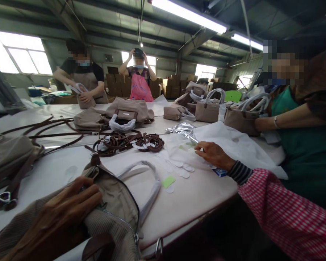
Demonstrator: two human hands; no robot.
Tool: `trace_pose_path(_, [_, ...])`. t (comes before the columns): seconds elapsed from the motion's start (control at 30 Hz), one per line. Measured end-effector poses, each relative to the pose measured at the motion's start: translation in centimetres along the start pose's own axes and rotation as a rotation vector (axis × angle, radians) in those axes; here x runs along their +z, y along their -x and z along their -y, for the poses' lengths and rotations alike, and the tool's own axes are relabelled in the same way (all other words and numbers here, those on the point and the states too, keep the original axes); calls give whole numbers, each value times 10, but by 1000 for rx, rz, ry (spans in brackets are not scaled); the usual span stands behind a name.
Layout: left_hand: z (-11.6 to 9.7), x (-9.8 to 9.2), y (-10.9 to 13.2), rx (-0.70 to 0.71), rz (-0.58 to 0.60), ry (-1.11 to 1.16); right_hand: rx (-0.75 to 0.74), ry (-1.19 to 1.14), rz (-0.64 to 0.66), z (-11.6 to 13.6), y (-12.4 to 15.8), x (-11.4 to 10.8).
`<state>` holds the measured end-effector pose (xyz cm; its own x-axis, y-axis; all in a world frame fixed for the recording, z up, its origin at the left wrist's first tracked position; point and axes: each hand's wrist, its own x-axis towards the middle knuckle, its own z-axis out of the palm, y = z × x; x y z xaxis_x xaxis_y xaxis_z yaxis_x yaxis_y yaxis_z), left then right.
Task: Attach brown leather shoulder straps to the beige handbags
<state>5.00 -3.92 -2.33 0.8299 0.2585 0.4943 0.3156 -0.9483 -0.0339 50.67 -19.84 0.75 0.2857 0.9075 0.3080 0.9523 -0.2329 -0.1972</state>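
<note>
In the lower left, my left hand has its fingers curled over the edge of an unzipped taupe corduroy handbag. The bag's beige lining shows, and its one visible upright handle is wrapped in white. My right hand reaches across the table, thumb and fingers closed at the end of a crumpled silver foil bag. Thin white sheeting lies under and beside that hand. Between my hands are white paper tags and a light green slip.
Coiled brown straps lie mid-table, with finished-looking handbags behind them. Another bag sits at the left. White sheeting spreads to the right. A co-worker in a green apron handles a bag close by; two more people stand across the table.
</note>
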Motion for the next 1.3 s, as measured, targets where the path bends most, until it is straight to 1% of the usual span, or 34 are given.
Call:
trace_pose_path(0.1, [7, -3, -1, 101, -3, -80, -25, -43, -82, 4, 1, 10])
trace_pose_path(0.17, [10, -6, -3, 176, -2, -142, -92, -122, -144, 12, 6, 11])
trace_pose_path(0.2, [11, -7, -4, 200, 1, -167, -144, -174, -139, 19, 9, 11])
trace_pose_path(0.27, [10, -9, -5, 218, 5, -203, -266, -273, -50, 36, 16, 12])
trace_pose_path(0.33, [7, -10, -7, 232, -1, -222, -393, -298, 86, 57, 23, 15])
trace_pose_path(0.37, [7, -10, -7, 239, -8, -230, -452, -267, 153, 67, 26, 17])
trace_pose_path(0.43, [6, -12, -8, 257, -29, -241, -532, -130, 258, 84, 29, 23])
trace_pose_path(0.5, [6, -13, -9, 280, -48, -248, -577, 54, 325, 97, 30, 27])
trace_pose_path(0.6, [5, -13, -10, 315, -78, -241, -670, 261, 344, 104, 27, 29])
trace_pose_path(0.67, [1, -12, -10, 293, -108, -228, -732, 301, 335, 104, 25, 29])
trace_pose_path(0.73, [-3, -11, -10, 244, -133, -206, -707, 241, 312, 100, 21, 31])
trace_pose_path(0.87, [-7, -8, -6, 180, -129, -157, -503, -116, 248, 88, 13, 40])
trace_pose_path(0.93, [-6, -6, -3, 161, -116, -142, -431, -290, 232, 84, 9, 44])
trace_pose_path(1.03, [-6, -5, 0, 121, -94, -123, -338, -436, 212, 86, 6, 42])
trace_pose_path(1.1, [-8, -6, 0, 86, -72, -100, -259, -495, 179, 96, 3, 35])
trace_pose_path(1.17, [-12, -9, -1, 60, -59, -68, -202, -570, 145, 114, -3, 29])
trace_pose_path(1.23, [-15, -11, -2, 41, -57, -44, -203, -674, 145, 139, -11, 25])
trace_pose_path(1.3, [-17, -12, -3, 21, -60, -41, -255, -797, 203, 170, -19, 26])
